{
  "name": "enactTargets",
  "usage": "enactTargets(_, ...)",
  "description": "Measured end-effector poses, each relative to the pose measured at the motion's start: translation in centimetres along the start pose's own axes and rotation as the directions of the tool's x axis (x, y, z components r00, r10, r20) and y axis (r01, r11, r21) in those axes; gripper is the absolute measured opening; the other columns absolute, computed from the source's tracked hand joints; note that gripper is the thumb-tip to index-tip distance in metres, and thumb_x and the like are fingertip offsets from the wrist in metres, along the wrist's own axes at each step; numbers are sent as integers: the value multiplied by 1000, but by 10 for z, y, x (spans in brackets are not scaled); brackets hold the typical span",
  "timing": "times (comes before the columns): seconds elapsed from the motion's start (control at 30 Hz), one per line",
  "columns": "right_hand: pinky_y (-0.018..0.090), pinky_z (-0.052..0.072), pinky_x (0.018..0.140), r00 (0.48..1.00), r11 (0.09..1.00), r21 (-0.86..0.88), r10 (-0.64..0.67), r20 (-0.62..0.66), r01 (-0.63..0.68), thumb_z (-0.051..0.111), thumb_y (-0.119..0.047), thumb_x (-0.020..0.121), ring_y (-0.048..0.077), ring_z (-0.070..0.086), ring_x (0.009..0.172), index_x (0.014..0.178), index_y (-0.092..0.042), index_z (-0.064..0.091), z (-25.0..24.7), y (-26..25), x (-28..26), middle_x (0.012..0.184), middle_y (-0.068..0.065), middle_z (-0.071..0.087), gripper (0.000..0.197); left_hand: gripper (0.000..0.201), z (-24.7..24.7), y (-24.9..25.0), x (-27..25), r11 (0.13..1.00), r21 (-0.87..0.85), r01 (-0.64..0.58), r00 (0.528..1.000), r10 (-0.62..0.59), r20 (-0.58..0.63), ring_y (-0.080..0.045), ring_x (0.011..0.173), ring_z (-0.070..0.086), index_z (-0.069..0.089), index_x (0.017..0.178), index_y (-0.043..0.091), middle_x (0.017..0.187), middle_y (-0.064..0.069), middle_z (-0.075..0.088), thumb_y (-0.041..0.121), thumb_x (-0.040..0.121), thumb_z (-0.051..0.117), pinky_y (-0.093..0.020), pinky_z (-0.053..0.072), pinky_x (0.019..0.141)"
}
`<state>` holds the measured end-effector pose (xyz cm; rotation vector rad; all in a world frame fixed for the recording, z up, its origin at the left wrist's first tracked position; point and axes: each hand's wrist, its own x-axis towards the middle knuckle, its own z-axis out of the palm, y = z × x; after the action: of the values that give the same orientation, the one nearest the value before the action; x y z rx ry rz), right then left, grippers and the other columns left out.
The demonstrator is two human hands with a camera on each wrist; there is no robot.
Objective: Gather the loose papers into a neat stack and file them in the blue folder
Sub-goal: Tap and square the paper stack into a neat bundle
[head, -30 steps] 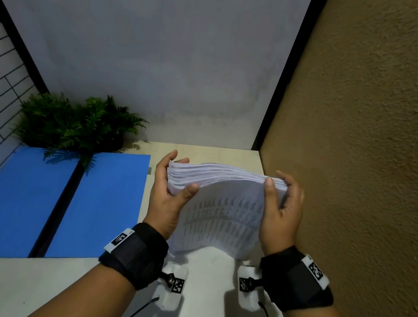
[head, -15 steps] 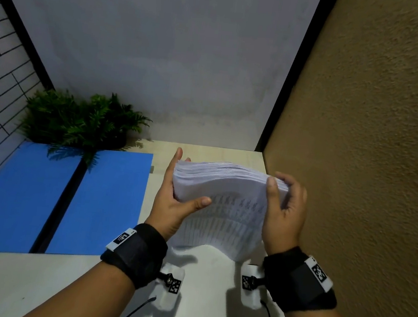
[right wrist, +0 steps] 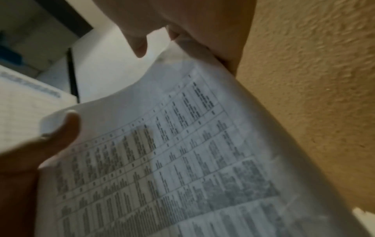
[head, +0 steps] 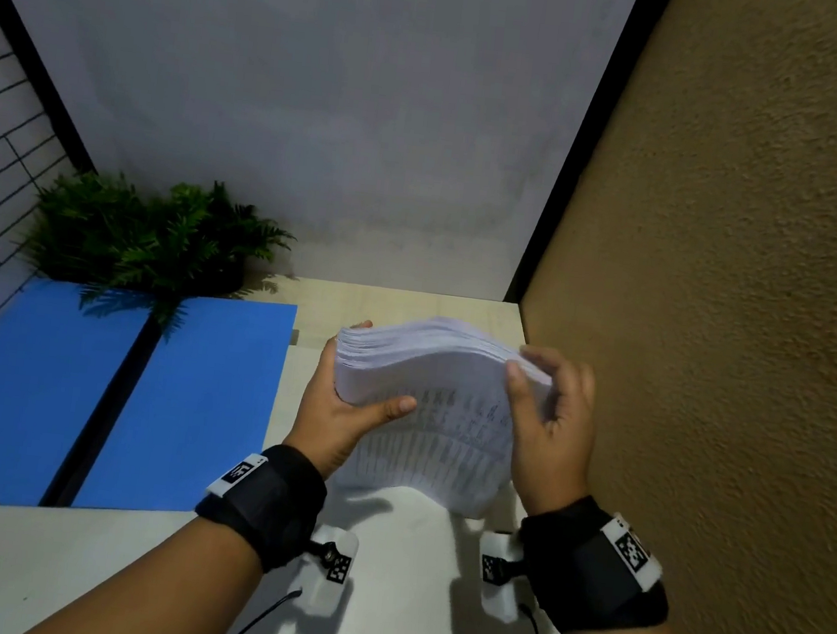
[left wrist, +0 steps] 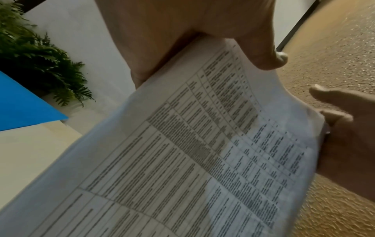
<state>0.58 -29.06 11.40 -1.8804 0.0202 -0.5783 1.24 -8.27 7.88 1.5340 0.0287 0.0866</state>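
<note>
A thick stack of printed papers (head: 426, 421) stands on its lower edge on the table, bowed at the top. My left hand (head: 380, 364) grips its left edge, thumb (left wrist: 267, 56) across the printed front and fingers behind. At the right edge my right hand (head: 546, 382) cups the stack with its fingers behind. Its thumb (left wrist: 328, 94) is lifted clear of the sheet, with wall showing in the gap. The blue folder (head: 180, 405) lies open and flat to the left, apart from the stack and both hands. The printed tables on the papers (right wrist: 182, 160) fill the right wrist view.
A green potted fern (head: 146, 236) stands at the back, overhanging the folder's far edge. A rough tan wall (head: 712, 347) runs close along the stack's right side, and a grey wall closes the back. Pale table (head: 69, 569) shows in front of the folder.
The right thumb, pressed on the front sheet before, has lifted off it. The left thumb has slid further across the front. The stack's top bows more.
</note>
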Motion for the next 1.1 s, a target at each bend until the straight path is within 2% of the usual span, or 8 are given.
enactTargets(0.17, 45, 53, 97, 945, 893, 311, 306, 110, -326, 82, -49, 63, 17, 57, 118, 139, -40, 32, -3, 7, -2, 130, -9, 51, 92, 83, -2, -5, 7, 996, -23, 84, 996, -84, -20, -18, 109, 65, 55, 126, 27, 117, 2, 69, 41, 51, 90, -45, 56, 92)
enactTargets(0.37, 46, 57, 87, 877, 814, 335, 404, 261, -475, 92, -34, 53, 24, 66, 109, 126, -19, 56, -1, 29, -5, 118, 7, 68, 82, 70, 0, -7, 8, 990, -70, 126, 992, -127, -21, -18, 101, 70, 66, 116, 19, 108, -2, 74, 36, 51, 89, -33, 58, 83)
enactTargets(0.5, 55, 54, 90, 783, 744, 278, 503, 364, -607, 87, -1, 58, 34, 66, 108, 111, -8, 64, 1, 38, -1, 110, 15, 71, 57, 51, 1, -11, 7, 970, -75, 229, 973, -229, 15, -26, 103, 68, 71, 102, 20, 102, -4, 76, 17, 55, 90, -33, 57, 80)
enactTargets(0.63, 54, 55, 89, 830, 779, 310, 451, 328, -546, 81, 4, 65, 34, 67, 104, 99, -9, 67, 3, 24, 4, 105, 17, 71, 39, 44, -1, 2, 9, 976, -102, 193, 980, -196, -23, -24, 99, 66, 71, 98, 20, 100, -6, 74, 12, 59, 89, -37, 56, 79)
enactTargets(0.73, 49, 57, 87, 876, 815, 334, 396, 276, -474, 85, -7, 61, 32, 67, 104, 106, -9, 65, -4, 16, -2, 107, 15, 71, 49, 39, -11, 4, 8, 980, -130, 151, 988, -154, -16, -20, 95, 68, 72, 95, 20, 95, -1, 75, 6, 62, 87, -29, 57, 74)
enactTargets(0.87, 28, 58, 82, 931, 858, 360, 344, 125, -366, 80, -6, 71, 7, 67, 100, 119, -16, 52, -10, 17, -23, 112, 1, 65, 56, 73, -16, -9, 1, 987, -74, 145, 989, -145, 11, -23, 105, 67, 66, 117, 18, 109, -3, 74, 28, 50, 93, -35, 57, 84)
enactTargets(0.97, 14, 53, 77, 953, 876, 390, 304, 9, -283, 66, -5, 86, -7, 64, 95, 118, -17, 49, -10, 19, -34, 113, -4, 61, 39, 78, -13, -16, -4, 985, -78, 152, 988, -150, 29, -23, 108, 65, 62, 121, 21, 113, -4, 71, 33, 49, 90, -38, 57, 86)
enactTargets(1.1, 19, 52, 79, 973, 931, 323, 210, -98, -168, 49, -5, 98, -4, 61, 93, 101, -32, 50, -11, 18, -41, 104, -9, 60, 28, 80, -10, -15, -6, 983, -97, 155, 988, -152, 38, -20, 107, 65, 62, 120, 22, 111, -2, 71, 34, 47, 89, -33, 57, 81)
